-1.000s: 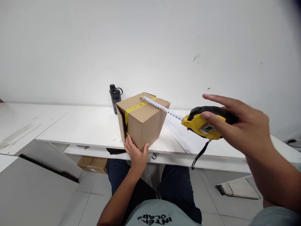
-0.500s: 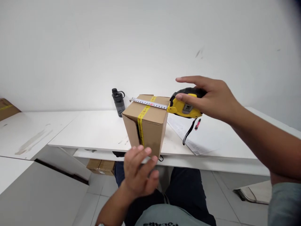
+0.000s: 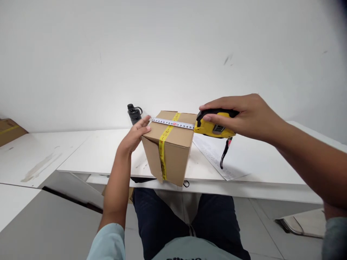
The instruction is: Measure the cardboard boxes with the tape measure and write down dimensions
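A brown cardboard box [image 3: 173, 151] sealed with yellow tape stands at the front edge of the white table [image 3: 103, 151]. My right hand [image 3: 244, 115] grips a yellow and black tape measure [image 3: 214, 124] at the box's top right edge. Its white blade [image 3: 172, 123] runs leftward across the box top. My left hand [image 3: 134, 135] is at the box's top left corner, fingertips pinching or touching the blade's end there.
A black bottle [image 3: 134, 113] stands behind my left hand near the wall. A sheet of paper [image 3: 217, 155] lies on the table right of the box. Another cardboard box [image 3: 8, 130] sits at far left. My legs are under the table.
My left hand rose from below the box's front to its top left corner at the blade's end. My right hand lowered slightly with the tape measure, its fingers now curled over it.
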A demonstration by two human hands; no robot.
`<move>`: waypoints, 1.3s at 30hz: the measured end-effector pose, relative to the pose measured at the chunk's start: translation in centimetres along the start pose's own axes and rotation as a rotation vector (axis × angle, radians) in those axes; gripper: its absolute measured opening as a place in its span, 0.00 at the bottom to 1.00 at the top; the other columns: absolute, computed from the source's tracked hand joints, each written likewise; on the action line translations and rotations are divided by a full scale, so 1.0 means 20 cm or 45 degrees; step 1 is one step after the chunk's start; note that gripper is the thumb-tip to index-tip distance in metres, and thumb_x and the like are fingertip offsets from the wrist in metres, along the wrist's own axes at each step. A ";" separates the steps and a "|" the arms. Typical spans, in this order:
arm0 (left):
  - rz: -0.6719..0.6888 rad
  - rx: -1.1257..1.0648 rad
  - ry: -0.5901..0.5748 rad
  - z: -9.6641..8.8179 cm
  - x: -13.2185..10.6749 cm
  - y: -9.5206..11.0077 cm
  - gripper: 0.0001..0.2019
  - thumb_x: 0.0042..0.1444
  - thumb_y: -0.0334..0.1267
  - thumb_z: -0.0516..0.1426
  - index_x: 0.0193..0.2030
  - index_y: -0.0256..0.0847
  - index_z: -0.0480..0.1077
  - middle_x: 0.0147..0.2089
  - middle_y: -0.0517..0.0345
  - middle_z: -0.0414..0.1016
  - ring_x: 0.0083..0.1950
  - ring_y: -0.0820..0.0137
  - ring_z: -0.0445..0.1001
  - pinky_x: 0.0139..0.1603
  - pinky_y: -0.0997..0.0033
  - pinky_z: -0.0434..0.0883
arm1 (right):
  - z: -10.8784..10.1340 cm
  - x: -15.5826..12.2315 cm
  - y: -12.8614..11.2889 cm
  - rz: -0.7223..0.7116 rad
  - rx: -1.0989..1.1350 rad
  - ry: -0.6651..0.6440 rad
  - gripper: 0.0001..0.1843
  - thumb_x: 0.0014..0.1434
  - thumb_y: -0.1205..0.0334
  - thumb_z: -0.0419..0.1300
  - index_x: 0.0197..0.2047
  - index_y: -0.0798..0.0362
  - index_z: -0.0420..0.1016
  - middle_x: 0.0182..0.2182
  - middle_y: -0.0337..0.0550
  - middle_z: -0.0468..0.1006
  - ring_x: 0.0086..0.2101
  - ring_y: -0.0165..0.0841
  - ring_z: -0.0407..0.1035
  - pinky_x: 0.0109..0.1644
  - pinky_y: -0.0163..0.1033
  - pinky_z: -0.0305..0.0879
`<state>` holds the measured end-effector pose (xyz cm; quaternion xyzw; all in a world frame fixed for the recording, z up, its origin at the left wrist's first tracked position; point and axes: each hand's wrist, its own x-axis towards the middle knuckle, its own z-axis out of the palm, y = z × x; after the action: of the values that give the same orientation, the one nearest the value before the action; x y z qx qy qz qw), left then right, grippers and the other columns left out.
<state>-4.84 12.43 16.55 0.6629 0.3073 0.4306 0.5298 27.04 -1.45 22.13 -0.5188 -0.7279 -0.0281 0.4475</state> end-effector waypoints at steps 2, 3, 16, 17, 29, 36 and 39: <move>-0.018 -0.185 -0.097 0.03 0.01 -0.06 0.45 0.49 0.53 0.68 0.73 0.39 0.68 0.75 0.45 0.70 0.77 0.41 0.64 0.79 0.44 0.59 | -0.01 0.01 -0.01 0.052 0.014 -0.013 0.18 0.59 0.46 0.66 0.47 0.42 0.89 0.47 0.40 0.88 0.47 0.40 0.82 0.51 0.45 0.79; -0.009 -0.245 -0.115 0.05 0.01 -0.08 0.44 0.50 0.53 0.66 0.74 0.39 0.68 0.74 0.47 0.71 0.76 0.41 0.66 0.79 0.44 0.60 | -0.01 0.02 -0.01 0.074 0.030 -0.011 0.18 0.58 0.46 0.66 0.47 0.42 0.89 0.47 0.40 0.88 0.48 0.40 0.82 0.53 0.45 0.79; -0.040 -0.329 -0.109 0.05 -0.02 -0.13 0.43 0.52 0.52 0.63 0.74 0.39 0.68 0.70 0.51 0.76 0.72 0.45 0.72 0.77 0.49 0.64 | 0.03 0.05 0.00 0.059 -0.002 -0.001 0.11 0.63 0.46 0.67 0.46 0.36 0.86 0.47 0.38 0.87 0.52 0.47 0.81 0.52 0.53 0.81; -0.040 -0.330 -0.101 0.05 -0.02 -0.13 0.43 0.52 0.52 0.63 0.74 0.39 0.68 0.70 0.51 0.76 0.72 0.45 0.72 0.77 0.49 0.64 | 0.03 0.05 0.00 0.059 0.002 -0.003 0.11 0.63 0.46 0.67 0.46 0.37 0.87 0.47 0.39 0.87 0.52 0.47 0.81 0.52 0.53 0.81; -0.036 -0.289 -0.008 0.07 -0.01 -0.10 0.37 0.51 0.51 0.62 0.68 0.41 0.73 0.67 0.55 0.79 0.73 0.47 0.71 0.75 0.49 0.68 | 0.02 0.05 -0.01 0.010 -0.016 0.019 0.14 0.62 0.51 0.65 0.48 0.41 0.87 0.47 0.39 0.87 0.50 0.42 0.81 0.57 0.51 0.78; 0.021 -0.306 0.050 0.07 0.04 -0.06 0.25 0.55 0.49 0.61 0.59 0.46 0.79 0.63 0.64 0.82 0.72 0.50 0.70 0.76 0.52 0.68 | 0.02 0.13 0.03 -0.148 -0.013 -0.059 0.17 0.66 0.52 0.61 0.54 0.47 0.83 0.51 0.40 0.86 0.52 0.39 0.79 0.61 0.46 0.73; 0.057 -0.297 0.040 0.09 0.04 -0.05 0.23 0.55 0.48 0.60 0.56 0.45 0.81 0.60 0.63 0.83 0.73 0.50 0.69 0.75 0.52 0.69 | 0.03 0.15 0.03 -0.175 0.009 -0.075 0.18 0.68 0.50 0.59 0.54 0.48 0.82 0.51 0.39 0.85 0.53 0.37 0.78 0.60 0.45 0.71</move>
<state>-2.88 12.69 15.59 0.5966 0.2488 0.4854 0.5887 27.07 1.31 23.59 -0.4666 -0.7748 -0.0408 0.4246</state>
